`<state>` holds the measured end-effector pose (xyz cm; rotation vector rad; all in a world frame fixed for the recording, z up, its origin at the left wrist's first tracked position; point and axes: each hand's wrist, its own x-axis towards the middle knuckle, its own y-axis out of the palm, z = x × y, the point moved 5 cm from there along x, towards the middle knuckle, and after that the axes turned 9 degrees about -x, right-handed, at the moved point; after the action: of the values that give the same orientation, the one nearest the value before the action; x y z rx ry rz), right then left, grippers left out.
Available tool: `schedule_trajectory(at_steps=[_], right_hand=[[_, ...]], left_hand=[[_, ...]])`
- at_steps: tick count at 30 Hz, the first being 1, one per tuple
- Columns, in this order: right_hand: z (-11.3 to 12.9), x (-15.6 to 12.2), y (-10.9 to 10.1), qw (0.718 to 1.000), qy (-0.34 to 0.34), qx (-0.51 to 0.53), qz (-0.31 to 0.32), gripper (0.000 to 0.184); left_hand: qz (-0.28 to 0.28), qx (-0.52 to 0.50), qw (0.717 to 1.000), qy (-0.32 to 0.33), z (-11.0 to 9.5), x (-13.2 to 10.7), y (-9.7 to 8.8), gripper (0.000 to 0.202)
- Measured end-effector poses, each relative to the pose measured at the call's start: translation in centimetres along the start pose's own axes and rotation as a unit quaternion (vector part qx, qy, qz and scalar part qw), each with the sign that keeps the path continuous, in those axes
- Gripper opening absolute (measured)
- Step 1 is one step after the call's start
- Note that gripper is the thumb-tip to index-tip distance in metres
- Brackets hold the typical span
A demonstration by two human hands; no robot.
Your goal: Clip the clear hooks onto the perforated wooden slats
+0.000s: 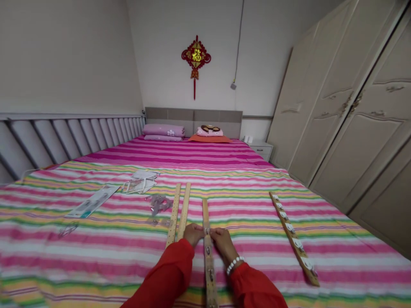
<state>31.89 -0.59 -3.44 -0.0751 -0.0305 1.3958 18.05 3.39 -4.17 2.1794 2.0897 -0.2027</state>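
A narrow wooden strip (205, 209) lies lengthwise in front of me on the striped bedsheet. Several small metal hooks on clear backings sit along its near part. My left hand (193, 234) and my right hand (222, 242) meet over the strip from either side, fingers closed at a clear-backed hook (207, 229). The fingertips partly cover this hook's edges. Just left of my left hand lie two bare wooden strips with small holes, the outer strip (173, 216) and the inner strip (184, 209).
Loose clear hooks (159, 203) lie in a pile left of the strips, with paper cards (141, 182) beyond and a long package (93, 201) farther left. To the right is a wooden board (293, 238) with white round hooks. A wardrobe (359, 115) stands along the right.
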Motion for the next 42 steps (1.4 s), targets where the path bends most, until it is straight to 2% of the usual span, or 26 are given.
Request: schedule_trajectory(at_steps=[3, 6, 9, 12, 14, 16, 18, 20, 23, 26, 29, 32, 35, 39, 42], right_hand=[[0.1, -0.9, 0.1, 0.999, -0.027, -0.002, 0.024, 0.023], [0.0, -1.1, -0.1, 0.999, -0.026, -0.004, 0.020, 0.028], [-0.4, -1.1, -0.3, 1.000, -0.012, 0.000, 0.005, 0.036], [-0.7, -1.4, -0.5, 0.999, 0.005, 0.033, -0.002, 0.034], [-0.7, -1.8, -0.6, 0.998, 0.018, 0.056, -0.006, 0.032], [-0.4, -2.2, -0.7, 0.997, 0.024, 0.075, -0.012, 0.036], [-0.1, -2.5, -0.8, 0.995, 0.025, 0.092, -0.018, 0.039], [0.2, -2.8, -0.8, 0.994, 0.025, 0.102, -0.021, 0.039], [0.6, -3.0, -0.9, 0.994, 0.020, 0.104, -0.024, 0.040], [0.7, -3.0, -1.1, 0.994, 0.016, 0.106, -0.028, 0.041], [0.7, -3.0, -1.2, 0.993, 0.018, 0.110, -0.030, 0.042], [0.7, -3.1, -1.3, 0.993, 0.018, 0.112, -0.033, 0.041], [0.8, -3.2, -1.3, 0.993, 0.018, 0.115, -0.033, 0.041], [1.0, -3.5, -1.3, 0.991, 0.023, 0.132, -0.030, 0.041], [1.1, -3.5, -1.5, 0.987, 0.028, 0.155, -0.027, 0.041]], left_hand=[[-0.013, -0.007, 1.000, -0.017, -0.3, -1.4, 0.0, 0.022], [0.015, -0.013, 1.000, -0.017, -1.3, -2.3, 0.4, 0.021], [0.035, -0.030, 0.999, 0.001, -2.5, -2.6, -0.6, 0.018], [-0.008, -0.051, 0.997, 0.062, -3.8, -2.8, -4.3, 0.022], [-0.086, -0.026, 0.989, 0.121, -4.5, -2.9, -8.0, 0.023], [-0.179, 0.034, 0.968, 0.170, -4.9, -3.2, -11.6, 0.025], [-0.213, 0.108, 0.946, 0.218, -5.1, -3.4, -14.0, 0.033], [-0.214, 0.162, 0.927, 0.264, -5.1, -3.5, -15.1, 0.040], [-0.201, 0.197, 0.911, 0.300, -5.0, -3.4, -15.3, 0.035], [-0.194, 0.203, 0.910, 0.304, -5.2, -3.3, -15.2, 0.021], [-0.214, 0.174, 0.915, 0.295, -5.9, -3.4, -15.6, 0.018], [-0.252, 0.091, 0.935, 0.233, -6.1, -3.7, -16.5, 0.020], [-0.242, -0.026, 0.958, 0.151, -6.0, -4.2, -16.4, 0.029], [-0.217, -0.170, 0.960, 0.054, -6.0, -5.2, -14.9, 0.045], [-0.176, -0.222, 0.959, 0.017, -6.5, -5.9, -13.2, 0.052]])
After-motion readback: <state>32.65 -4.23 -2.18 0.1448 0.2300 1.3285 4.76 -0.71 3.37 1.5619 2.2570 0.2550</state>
